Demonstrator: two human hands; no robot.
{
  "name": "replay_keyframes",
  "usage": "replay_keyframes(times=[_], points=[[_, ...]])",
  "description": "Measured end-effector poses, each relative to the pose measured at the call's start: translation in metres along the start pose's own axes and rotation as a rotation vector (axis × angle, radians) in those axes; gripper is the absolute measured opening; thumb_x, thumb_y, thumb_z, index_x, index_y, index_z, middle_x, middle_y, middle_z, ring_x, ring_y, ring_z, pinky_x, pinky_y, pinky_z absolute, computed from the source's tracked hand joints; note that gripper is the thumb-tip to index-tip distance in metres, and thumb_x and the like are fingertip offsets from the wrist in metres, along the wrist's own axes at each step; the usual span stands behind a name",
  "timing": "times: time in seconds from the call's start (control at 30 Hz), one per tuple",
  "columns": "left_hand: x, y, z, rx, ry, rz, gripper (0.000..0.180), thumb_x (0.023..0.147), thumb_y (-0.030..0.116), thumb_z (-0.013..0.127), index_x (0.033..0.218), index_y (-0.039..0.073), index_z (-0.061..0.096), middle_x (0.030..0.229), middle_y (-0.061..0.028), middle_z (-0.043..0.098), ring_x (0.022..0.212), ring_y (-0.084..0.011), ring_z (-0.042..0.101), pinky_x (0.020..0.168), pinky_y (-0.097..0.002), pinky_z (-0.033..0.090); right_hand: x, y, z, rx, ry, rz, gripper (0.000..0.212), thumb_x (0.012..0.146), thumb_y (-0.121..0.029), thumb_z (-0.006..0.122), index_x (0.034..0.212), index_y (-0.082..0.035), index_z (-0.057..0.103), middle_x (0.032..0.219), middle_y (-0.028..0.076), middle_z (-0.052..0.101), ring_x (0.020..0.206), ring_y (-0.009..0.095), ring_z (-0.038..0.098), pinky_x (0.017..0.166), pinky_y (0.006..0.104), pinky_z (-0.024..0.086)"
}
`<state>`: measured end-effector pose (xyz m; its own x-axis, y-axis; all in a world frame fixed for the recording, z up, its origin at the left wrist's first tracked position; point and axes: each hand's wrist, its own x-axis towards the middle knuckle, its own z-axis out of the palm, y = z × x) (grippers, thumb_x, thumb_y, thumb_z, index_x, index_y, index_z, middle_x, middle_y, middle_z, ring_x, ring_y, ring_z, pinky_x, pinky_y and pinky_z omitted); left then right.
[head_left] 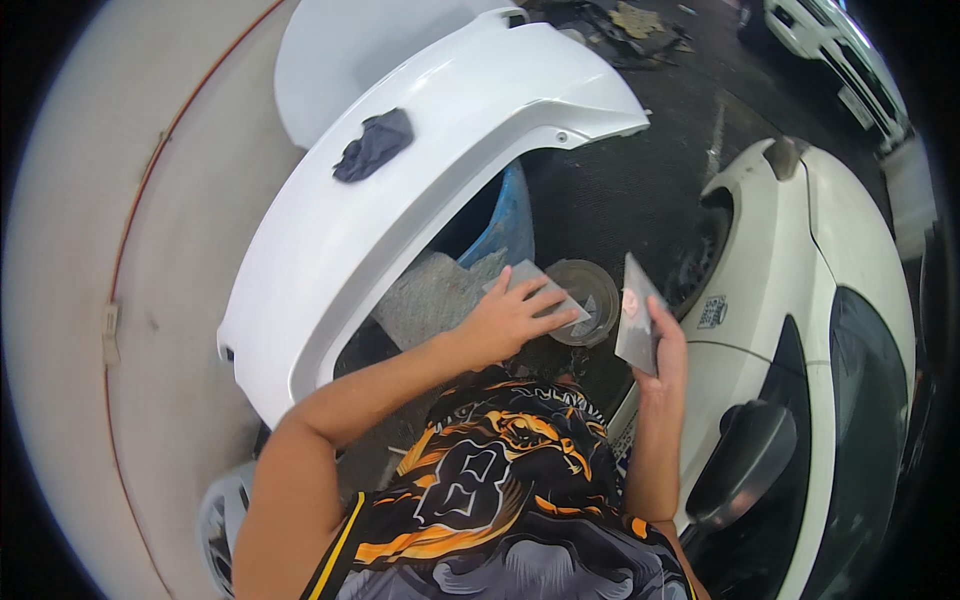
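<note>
My left hand (515, 317) holds a thin light-grey sheet (538, 275), its fingers lying across the top face. To the right, my right hand (668, 345) grips a stiff, flat grey rectangular piece (634, 325) by its edge, tilted nearly upright; a pinkish mark shows on its face. Between and below the hands sits a round see-through tub (580, 268), with a small pale piece visible inside it. The two flat pieces are apart. A glossy white car bumper (440, 130) lies at my left, with a crumpled dark cloth (375, 145) on it.
A blue drum (512, 215) stands beneath the bumper, beside a rough grey cloth or mat (430, 300). A white car (830, 220) with a dark side mirror (750, 460) is close on my right. A wall (80, 200) runs along the left.
</note>
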<state>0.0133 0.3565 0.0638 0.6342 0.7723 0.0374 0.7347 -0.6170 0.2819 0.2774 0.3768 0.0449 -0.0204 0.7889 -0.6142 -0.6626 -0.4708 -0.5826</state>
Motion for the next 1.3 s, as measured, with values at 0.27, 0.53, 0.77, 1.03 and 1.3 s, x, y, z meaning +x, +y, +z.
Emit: replay_keyframes(times=[0.27,0.53,0.77,1.03,1.3], points=[[-0.014,0.025,-0.025,-0.07,0.21,-0.347,0.077,0.071,-0.004,0.067,0.139,0.031,0.064,0.141,-0.0021,0.059,0.138,-0.0294,0.052,0.112,-0.0658,0.038,0.007,0.021,0.059,-0.846,-0.38,-0.577,0.037,0.113,-0.03,0.048,0.112,0.004,0.062,0.097,0.01,0.069,0.084,0.014,0.059,0.08,0.032,0.05],[-0.097,0.083,-0.007,-0.307,0.066,-0.568,0.076,0.075,-0.009,0.063,0.14,0.03,0.063,0.142,-0.0003,0.059,0.138,-0.0257,0.053,0.117,-0.066,0.035,0.006,0.057,0.083,-0.505,-0.402,-0.451,0.038,0.114,-0.03,0.046,0.116,0.004,0.062,0.105,0.009,0.07,0.092,0.014,0.066,0.083,0.0314,0.053],[-0.111,0.113,-0.023,-0.315,0.566,-0.47,0.074,0.081,-0.003,0.071,0.149,0.021,0.057,0.151,-0.0124,0.054,0.144,-0.0366,0.049,0.116,-0.0629,0.04,-0.021,0.087,0.084,-0.435,-0.502,0.076,0.029,0.101,-0.018,0.069,0.122,0.001,0.064,0.112,0.01,0.071,0.097,0.018,0.07,0.083,0.035,0.057],[-0.273,0.091,0.0,0.143,0.292,-0.679,0.08,0.071,0.0,0.071,0.145,0.026,0.06,0.148,-0.0068,0.057,0.143,-0.0333,0.05,0.113,-0.0638,0.042,-0.091,0.165,0.111,-0.362,-0.357,0.521,0.033,0.099,-0.015,0.067,0.127,0.002,0.064,0.116,0.014,0.072,0.1,0.023,0.073,0.088,0.0351,0.059],[-0.356,0.07,-0.034,0.101,0.557,-0.852,0.076,0.075,-0.016,0.054,0.137,0.027,0.069,0.137,-0.0052,0.065,0.135,-0.0322,0.057,0.113,-0.0609,0.04,-0.169,0.236,0.151,-0.89,-0.638,-0.317,0.026,0.108,-0.021,0.059,0.121,0.001,0.064,0.109,0.004,0.07,0.094,0.008,0.063,0.085,0.027,0.051]])
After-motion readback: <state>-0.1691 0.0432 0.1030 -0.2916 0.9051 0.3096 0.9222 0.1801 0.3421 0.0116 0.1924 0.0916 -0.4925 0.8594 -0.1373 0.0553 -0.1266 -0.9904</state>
